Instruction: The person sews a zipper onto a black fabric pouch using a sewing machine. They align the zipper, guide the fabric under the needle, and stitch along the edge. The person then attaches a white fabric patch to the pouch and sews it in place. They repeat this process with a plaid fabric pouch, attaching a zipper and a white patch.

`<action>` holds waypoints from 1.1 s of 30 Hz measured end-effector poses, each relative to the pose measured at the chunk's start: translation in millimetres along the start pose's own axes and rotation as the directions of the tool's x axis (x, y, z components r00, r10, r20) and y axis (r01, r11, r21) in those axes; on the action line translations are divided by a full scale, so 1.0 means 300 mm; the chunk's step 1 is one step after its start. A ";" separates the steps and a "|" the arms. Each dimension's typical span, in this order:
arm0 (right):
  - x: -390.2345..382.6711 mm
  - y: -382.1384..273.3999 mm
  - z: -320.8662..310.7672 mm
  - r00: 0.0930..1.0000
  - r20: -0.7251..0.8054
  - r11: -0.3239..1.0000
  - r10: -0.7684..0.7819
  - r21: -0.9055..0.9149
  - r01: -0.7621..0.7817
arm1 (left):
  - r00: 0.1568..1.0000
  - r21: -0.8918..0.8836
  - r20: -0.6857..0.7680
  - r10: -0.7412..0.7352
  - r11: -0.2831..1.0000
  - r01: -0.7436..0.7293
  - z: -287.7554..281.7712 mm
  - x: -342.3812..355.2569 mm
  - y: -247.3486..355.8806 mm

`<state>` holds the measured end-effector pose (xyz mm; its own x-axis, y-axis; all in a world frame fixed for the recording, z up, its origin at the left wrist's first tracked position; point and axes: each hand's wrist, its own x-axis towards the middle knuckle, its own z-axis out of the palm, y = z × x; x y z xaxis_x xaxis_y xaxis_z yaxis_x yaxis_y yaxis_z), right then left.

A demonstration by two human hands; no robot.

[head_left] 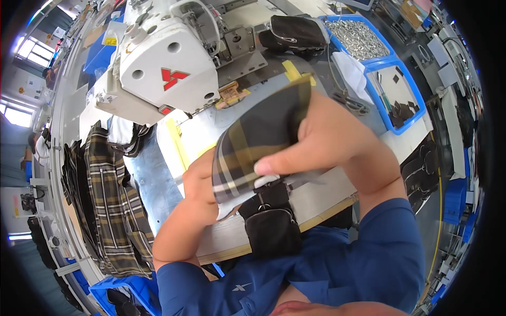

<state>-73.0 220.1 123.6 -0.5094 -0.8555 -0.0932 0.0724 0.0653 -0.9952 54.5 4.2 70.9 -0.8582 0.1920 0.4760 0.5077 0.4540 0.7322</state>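
Note:
A curved plaid fabric piece (pixel 258 139) in dark green, olive and white is held up over the table's front edge. My left hand (pixel 201 181) grips its left edge; most of those fingers are behind the cloth. At the right, my right hand (pixel 327 137) has its thumb pressed on the front of the cloth and its other fingers hidden behind. A white lining edge shows along the bottom. Just below hangs a small black zippered pouch (pixel 272 231) on a short strap; whether it is joined to the plaid piece I cannot tell.
A white sewing machine (pixel 168 63) stands ahead on the left. Plaid zippered pieces (pixel 108 205) are draped at the left. A dark pouch (pixel 293 34), scissors (pixel 350 101) and blue trays (pixel 421 100) with metal hardware lie toward the right. A blue crate (pixel 126 292) sits below left.

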 end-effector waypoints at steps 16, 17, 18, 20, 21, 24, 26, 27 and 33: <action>0.054 0.068 0.017 0.973 0.105 0.961 -0.206 -0.168 0.222 | 0.833 0.762 -0.003 0.553 0.540 -0.356 -0.001 -0.021 0.027; 0.055 0.073 0.016 0.959 0.125 0.938 -0.255 -0.208 0.277 | 0.838 0.746 -0.003 0.546 0.559 -0.362 0.002 -0.027 0.026; 0.047 0.068 0.017 0.975 0.104 0.945 -0.197 -0.244 0.217 | 0.843 0.731 -0.002 0.538 0.576 -0.366 0.005 -0.037 0.030; 0.027 0.046 0.022 0.993 0.066 0.950 -0.101 -0.291 0.116 | 0.847 0.724 -0.001 0.532 0.585 -0.367 0.008 -0.051 0.040; 0.021 0.037 0.022 0.997 0.050 0.949 -0.063 -0.305 0.075 | 0.844 0.731 0.000 0.536 0.576 -0.366 0.009 -0.057 0.045; 0.024 0.041 0.023 0.984 0.063 0.940 -0.168 -0.292 0.179 | 0.829 0.753 0.015 0.558 0.540 -0.377 0.013 -0.063 0.052; 0.035 0.061 0.027 0.928 0.098 0.877 -0.359 -0.304 0.371 | 0.819 0.762 0.031 0.573 0.516 -0.390 0.015 -0.062 0.054; 0.037 0.063 0.029 0.903 0.117 0.846 -0.413 -0.317 0.428 | 0.818 0.769 0.042 0.574 0.504 -0.393 0.013 -0.065 0.058; 0.015 0.054 0.045 0.927 0.088 0.825 -0.364 -0.432 0.365 | 0.799 0.802 0.135 0.587 0.409 -0.436 0.025 -0.063 0.067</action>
<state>-62.7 210.3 107.5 -0.4228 -0.8623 0.2787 -0.4969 -0.0366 -0.8670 80.4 16.2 72.9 -0.3977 0.5370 0.7439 0.5210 0.7996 -0.2987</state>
